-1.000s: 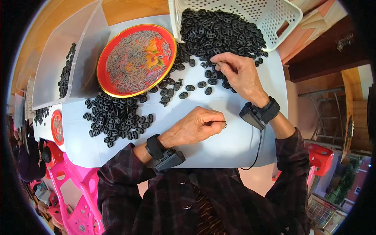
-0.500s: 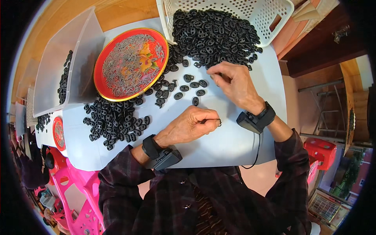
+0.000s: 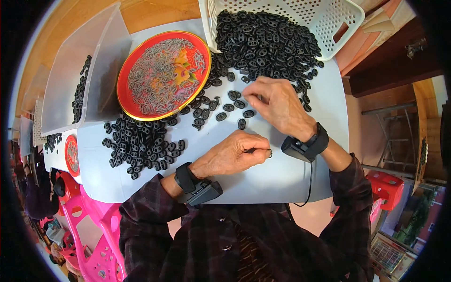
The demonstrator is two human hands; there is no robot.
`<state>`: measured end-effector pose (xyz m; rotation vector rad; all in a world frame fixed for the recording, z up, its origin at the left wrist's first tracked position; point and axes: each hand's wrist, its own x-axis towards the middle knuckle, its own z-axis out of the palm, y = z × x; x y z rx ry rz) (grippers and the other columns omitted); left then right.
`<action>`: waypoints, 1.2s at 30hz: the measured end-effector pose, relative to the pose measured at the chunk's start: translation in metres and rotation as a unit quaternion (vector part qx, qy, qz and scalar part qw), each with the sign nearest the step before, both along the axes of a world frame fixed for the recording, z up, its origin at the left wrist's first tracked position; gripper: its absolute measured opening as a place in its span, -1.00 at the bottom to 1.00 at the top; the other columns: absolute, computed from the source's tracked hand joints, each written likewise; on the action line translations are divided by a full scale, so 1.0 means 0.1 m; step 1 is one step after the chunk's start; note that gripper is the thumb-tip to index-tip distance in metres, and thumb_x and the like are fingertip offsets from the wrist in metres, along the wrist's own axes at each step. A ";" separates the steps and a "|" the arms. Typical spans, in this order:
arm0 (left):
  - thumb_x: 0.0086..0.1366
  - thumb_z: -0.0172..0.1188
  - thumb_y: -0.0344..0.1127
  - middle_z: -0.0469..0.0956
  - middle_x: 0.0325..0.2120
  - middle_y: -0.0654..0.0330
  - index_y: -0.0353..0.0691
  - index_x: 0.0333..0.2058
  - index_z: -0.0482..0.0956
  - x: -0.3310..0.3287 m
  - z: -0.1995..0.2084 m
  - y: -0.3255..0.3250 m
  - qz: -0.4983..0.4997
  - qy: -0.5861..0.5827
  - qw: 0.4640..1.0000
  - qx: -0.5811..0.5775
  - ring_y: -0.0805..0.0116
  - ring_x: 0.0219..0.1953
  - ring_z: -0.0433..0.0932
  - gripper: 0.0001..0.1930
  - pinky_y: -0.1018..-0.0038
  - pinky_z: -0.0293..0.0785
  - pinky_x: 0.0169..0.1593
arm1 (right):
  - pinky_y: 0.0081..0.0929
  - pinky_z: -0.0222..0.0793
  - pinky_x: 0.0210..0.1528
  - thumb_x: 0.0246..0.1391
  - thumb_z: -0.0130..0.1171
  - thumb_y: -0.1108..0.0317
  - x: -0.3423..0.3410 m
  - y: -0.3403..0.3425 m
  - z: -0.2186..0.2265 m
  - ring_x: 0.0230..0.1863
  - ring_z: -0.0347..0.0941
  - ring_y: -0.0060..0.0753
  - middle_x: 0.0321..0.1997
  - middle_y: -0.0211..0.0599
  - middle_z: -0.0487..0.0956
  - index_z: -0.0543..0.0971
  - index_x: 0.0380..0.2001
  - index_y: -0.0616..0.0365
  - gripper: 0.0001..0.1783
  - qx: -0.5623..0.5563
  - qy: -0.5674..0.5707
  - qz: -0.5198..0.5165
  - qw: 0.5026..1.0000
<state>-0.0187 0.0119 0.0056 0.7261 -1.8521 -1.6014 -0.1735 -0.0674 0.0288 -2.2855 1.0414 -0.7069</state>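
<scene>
Pinching a small dark piece (image 3: 269, 152) between thumb and forefinger, the left hand (image 3: 235, 153) hung over the smooth, pale table (image 3: 300, 183) in the head view, its other fingers curled; only a sliver of the piece showed at the fingertips. The right hand (image 3: 279, 105) arched just beside the loose black ovals (image 3: 229, 107), thumb and forefinger bent close together, and whether it gripped anything could not be told. These ovals, rounded at the ends and pierced by two holes, lay scattered between the hands and a large heap (image 3: 268, 44) of the same shape. That heap spilled from a white plastic basket (image 3: 350, 19) with perforated walls. To its left sat a round, glossy red tray (image 3: 123, 87) with a gold rim and a yellow flower pattern, strewn with slim grey metal screws (image 3: 155, 80). Nearer the person, below the tray, spread a second pile (image 3: 141, 143) of black pieces. At far left stood a translucent, cloudy plastic bin (image 3: 70, 56), with dark pieces (image 3: 81, 89) visible at its wall.
</scene>
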 end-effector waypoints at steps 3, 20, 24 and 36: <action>0.11 -0.01 -0.56 0.41 -0.62 0.19 -0.40 -0.42 0.42 -0.01 -0.02 -0.01 -0.008 0.006 1.000 -0.010 0.45 -0.60 0.37 -0.95 0.51 0.32 -0.48 | -0.36 0.35 -0.48 -0.12 0.13 0.51 0.06 -0.07 0.00 -0.55 0.43 -0.19 -0.52 -0.24 0.49 0.57 -0.46 0.20 -0.91 -0.041 0.010 0.009 0.999; 0.12 0.02 -0.54 0.45 -0.58 0.21 -0.41 -0.39 0.48 0.01 0.04 -0.01 -0.013 -0.008 0.998 0.059 0.48 -0.58 0.38 -0.91 0.55 0.33 -0.45 | -0.64 0.16 -0.61 -0.09 0.19 0.51 -0.13 0.12 0.05 -0.67 0.25 -0.67 -0.54 -0.39 0.49 0.59 -0.44 0.23 -0.92 0.061 -0.051 -0.046 0.996; 0.13 0.04 -0.53 0.47 -0.58 0.24 -0.40 -0.36 0.51 0.02 0.01 -0.01 0.003 0.005 0.995 0.101 0.50 -0.59 0.39 -0.89 0.56 0.33 -0.46 | -0.65 0.15 -0.61 -0.08 0.19 0.52 -0.18 0.19 0.01 -0.66 0.24 -0.69 -0.56 -0.41 0.50 0.59 -0.43 0.23 -0.92 0.085 -0.080 -0.048 0.992; 0.09 0.01 -0.54 0.41 -0.62 0.19 -0.39 -0.45 0.43 -0.02 0.02 0.02 0.000 -0.015 1.000 0.001 0.46 -0.59 0.32 -0.95 0.51 0.28 -0.48 | -0.65 0.19 -0.59 -0.08 0.17 0.53 -0.14 0.20 0.00 -0.64 0.28 -0.66 -0.56 -0.40 0.48 0.57 -0.44 0.23 -0.93 0.063 -0.048 -0.042 0.996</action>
